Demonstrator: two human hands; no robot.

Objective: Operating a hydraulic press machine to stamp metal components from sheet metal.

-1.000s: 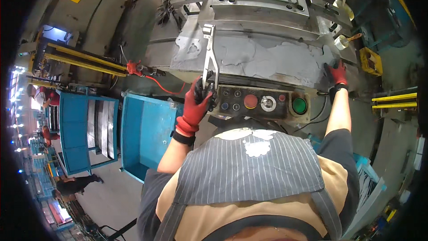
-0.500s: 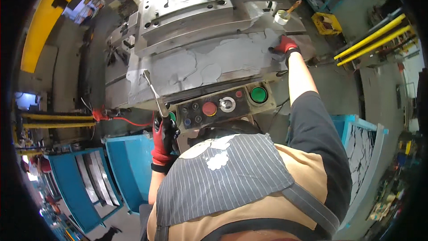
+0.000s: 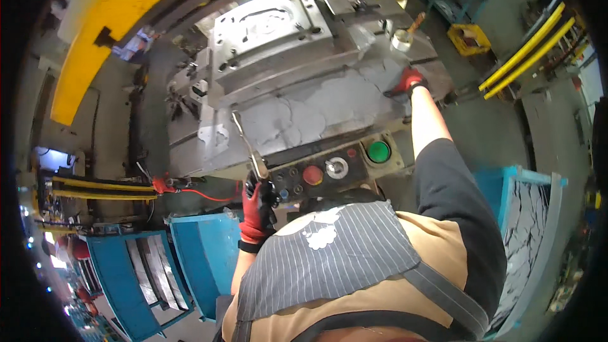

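My left hand (image 3: 256,209), in a red and black glove, is closed around the handle end of a long, slim metal hand tool (image 3: 247,142). The tool points up and away, and its far tip is over the front left part of the press bed (image 3: 190,157). Its exact kind cannot be made out. My right hand (image 3: 408,82), gloved the same way, reaches to the bed's right side. Its dark fingers stretch leftward over the thin grey sheet pieces (image 3: 310,111) spread along the bed, and seem to touch them.
Behind the sheets stands a heavy metal die (image 3: 272,25). A white cup with a brush (image 3: 401,40) sits right of it. Nearest me is a control panel (image 3: 316,171) with a green button (image 3: 379,151) and a red button (image 3: 312,175). Blue bins (image 3: 206,259) stand left and right.
The whole view has shifted, so the bed and panel appear lower and further right. The left hand and its tool have moved slightly right against the panel. The right hand stays about the same place.
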